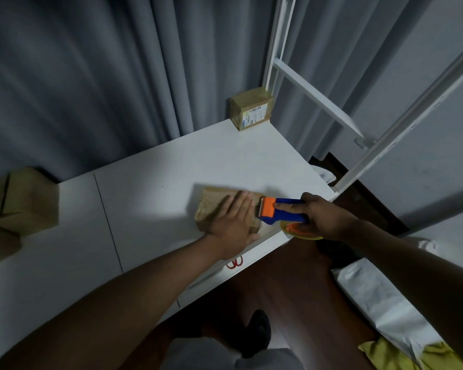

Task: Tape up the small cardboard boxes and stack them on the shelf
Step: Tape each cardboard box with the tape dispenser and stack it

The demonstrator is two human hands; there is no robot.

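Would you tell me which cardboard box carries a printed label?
The small brown cardboard box at the white table's far corner; the box under the left hand shows none.

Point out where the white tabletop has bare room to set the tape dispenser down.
Bare: the wide stretch between the box under the left hand and the labelled box at the far corner, and the middle toward the boxes at the left edge. Crowded: the near right edge, around the tape dispenser and red scissors.

One head-worn wide-angle view looks steeply down, close over the white table [150, 166].
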